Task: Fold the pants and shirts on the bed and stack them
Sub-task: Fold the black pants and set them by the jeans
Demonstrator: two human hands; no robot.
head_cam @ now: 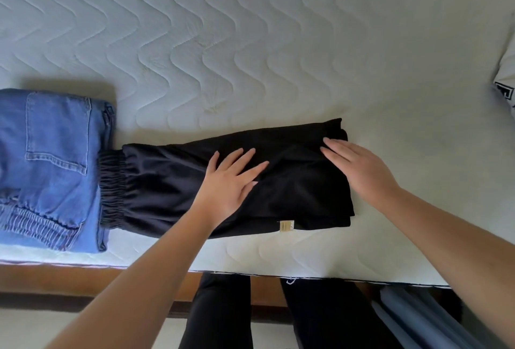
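Head view: both hands' fingers flat, straight on black pants (195, 181); jeans (50, 167) touching waistband.

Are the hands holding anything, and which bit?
Nothing is held. The left hand and right hand lie flat with straight fingers on the folded black pants, pressing the middle and the right end.
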